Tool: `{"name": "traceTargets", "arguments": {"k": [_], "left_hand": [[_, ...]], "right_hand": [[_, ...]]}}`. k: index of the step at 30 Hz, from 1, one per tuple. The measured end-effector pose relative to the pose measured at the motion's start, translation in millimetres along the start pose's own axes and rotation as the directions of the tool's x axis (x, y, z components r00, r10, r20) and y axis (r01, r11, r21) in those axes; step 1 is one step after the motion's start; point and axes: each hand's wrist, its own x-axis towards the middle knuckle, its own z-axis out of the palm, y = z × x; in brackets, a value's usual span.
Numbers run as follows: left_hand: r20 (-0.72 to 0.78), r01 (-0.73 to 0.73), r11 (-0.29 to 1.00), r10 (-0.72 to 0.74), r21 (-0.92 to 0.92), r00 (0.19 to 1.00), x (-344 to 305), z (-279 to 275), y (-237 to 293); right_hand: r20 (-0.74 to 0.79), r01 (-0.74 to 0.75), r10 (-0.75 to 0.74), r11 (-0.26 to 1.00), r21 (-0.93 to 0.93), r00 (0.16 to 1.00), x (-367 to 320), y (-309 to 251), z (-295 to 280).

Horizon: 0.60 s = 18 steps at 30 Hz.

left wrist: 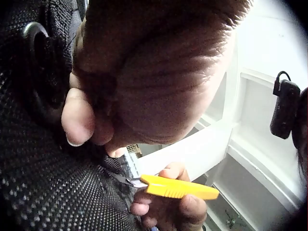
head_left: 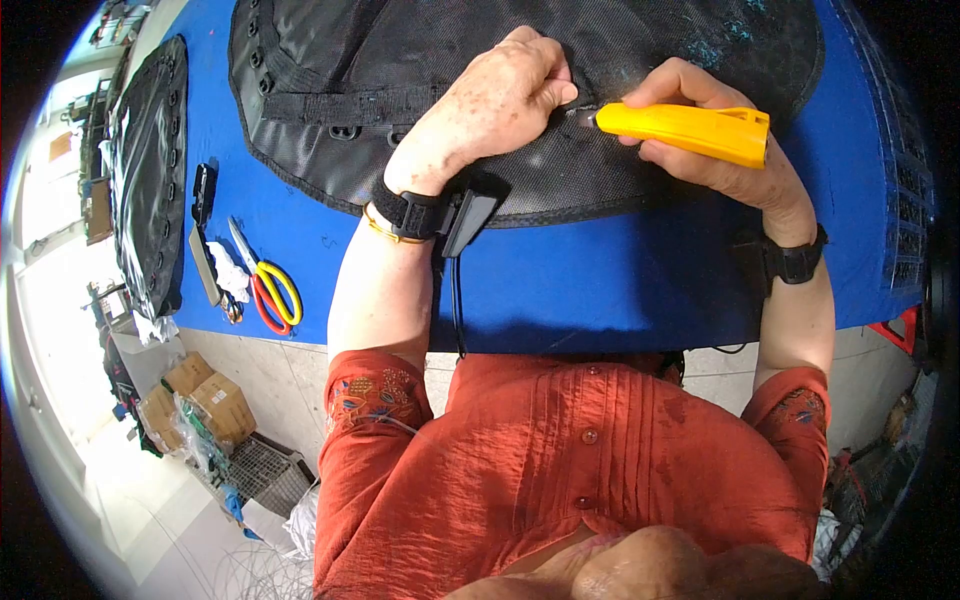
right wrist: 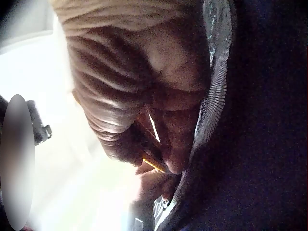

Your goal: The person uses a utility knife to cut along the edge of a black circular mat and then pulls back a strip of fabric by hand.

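Note:
A large black mesh piece point(head_left: 500, 190) with an edge binding and a sewn webbing strap point(head_left: 350, 107) lies on the blue table. Over it, my left hand point(head_left: 495, 110) has its fingers curled and pinches a bit of the mesh near the middle. My right hand point(head_left: 725, 182) grips a yellow utility knife point(head_left: 690, 132) between thumb and fingers. The knife's metal blade point(left wrist: 137, 183) points left, close to my left fingertips, at a pale slit or frayed spot in the mesh. In the right wrist view, my right palm point(right wrist: 139, 82) hides most of the knife.
Scissors point(head_left: 272, 290) with red and yellow handles lie on the blue table point(head_left: 600, 290) at left, beside a white crumpled scrap point(head_left: 228, 272) and a dark slim tool point(head_left: 203, 195). Another black piece point(head_left: 150, 190) lies at the far left edge. Cardboard boxes point(head_left: 215, 405) stand on the floor.

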Motion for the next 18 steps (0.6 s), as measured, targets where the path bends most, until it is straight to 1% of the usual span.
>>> {"name": "traceTargets", "arguments": {"k": [5, 9, 18], "left_hand": [[0.016, -0.005, 1.0, 0.005, 0.03, 1.0, 0.6, -2.0, 2.9], [0.024, 0.032, 0.999, -0.032, 0.011, 0.999, 1.1, -1.2, 4.3], [0.018, 0.005, 1.0, -0.005, 0.013, 1.0, 0.6, -0.6, 2.5]], "right_hand": [[-0.004, 0.034, -0.035, 0.994, -0.108, 0.999, 1.9, 0.4, -0.7], [-0.008, 0.043, -0.044, 0.994, -0.097, 0.999, 1.8, -0.9, 0.5], [-0.012, 0.02, -0.021, 0.996, -0.09, 1.0, 0.9, -2.6, -2.9]]}}
